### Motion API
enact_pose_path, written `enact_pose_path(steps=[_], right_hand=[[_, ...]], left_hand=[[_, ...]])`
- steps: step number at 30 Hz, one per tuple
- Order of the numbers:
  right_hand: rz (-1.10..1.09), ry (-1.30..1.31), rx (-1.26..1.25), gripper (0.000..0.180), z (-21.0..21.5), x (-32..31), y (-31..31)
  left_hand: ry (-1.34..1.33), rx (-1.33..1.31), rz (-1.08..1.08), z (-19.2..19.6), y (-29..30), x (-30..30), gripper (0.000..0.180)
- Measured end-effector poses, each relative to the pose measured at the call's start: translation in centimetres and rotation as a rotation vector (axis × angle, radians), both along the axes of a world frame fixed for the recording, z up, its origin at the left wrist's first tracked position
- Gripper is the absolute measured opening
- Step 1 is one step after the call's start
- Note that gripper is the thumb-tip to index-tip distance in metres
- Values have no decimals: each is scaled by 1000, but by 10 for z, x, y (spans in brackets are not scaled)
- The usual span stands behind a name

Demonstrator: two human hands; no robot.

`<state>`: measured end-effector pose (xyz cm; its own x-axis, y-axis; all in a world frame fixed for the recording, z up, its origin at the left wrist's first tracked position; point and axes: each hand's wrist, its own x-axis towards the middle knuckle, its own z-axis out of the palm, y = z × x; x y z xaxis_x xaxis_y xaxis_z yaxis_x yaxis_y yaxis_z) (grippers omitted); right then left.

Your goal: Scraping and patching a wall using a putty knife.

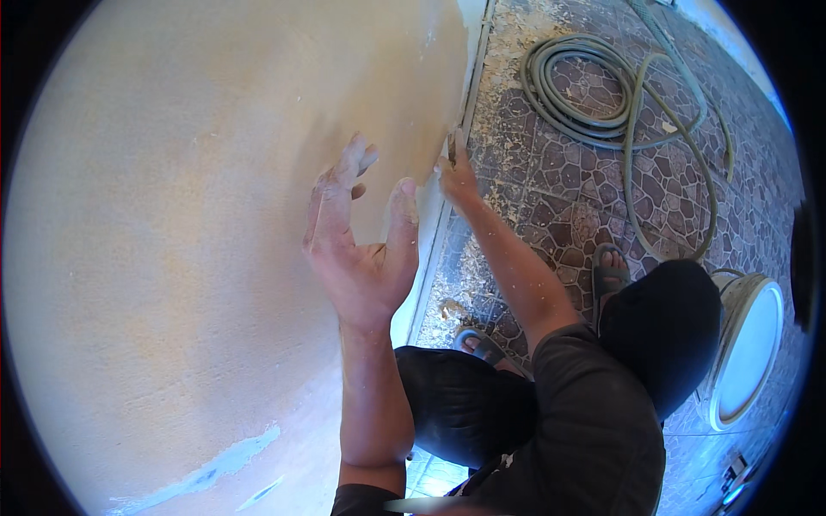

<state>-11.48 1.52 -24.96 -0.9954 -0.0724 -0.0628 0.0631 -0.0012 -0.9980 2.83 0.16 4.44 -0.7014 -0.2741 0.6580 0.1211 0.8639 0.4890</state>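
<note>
My left hand [363, 245] is raised in front of the tan wall [198, 215], dusted with pale powder. Its thumb and fingers are curved and apart, with nothing between them. Lower down, by the foot of the wall, my right hand [460, 179] is closed around a small dark, blade-like tool [452, 148]. The tool is mostly hidden by the fingers, so its exact kind does not show. It is close to the wall's white bottom strip [474, 26]; whether it touches cannot be made out.
Pale flakes [508, 64] litter the stone-patterned floor [568, 206] along the wall. A coiled hose [535, 73] lies at the far right. A white round bucket [748, 353] stands beside my bent knee [662, 322]. My sandalled feet [611, 271] are on the floor. Bare bluish-white patches [219, 464] mark the wall.
</note>
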Motion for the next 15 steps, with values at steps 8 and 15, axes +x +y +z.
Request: enact_pose_path(steps=[8, 15], right_hand=[[234, -207, 44, 64, -22, 9, 26], [218, -364, -176, 52, -34, 14, 15]], left_hand=[[-106, -98, 39, -11, 3, -5, 46], [-142, -326, 257, -23, 0, -28, 34]])
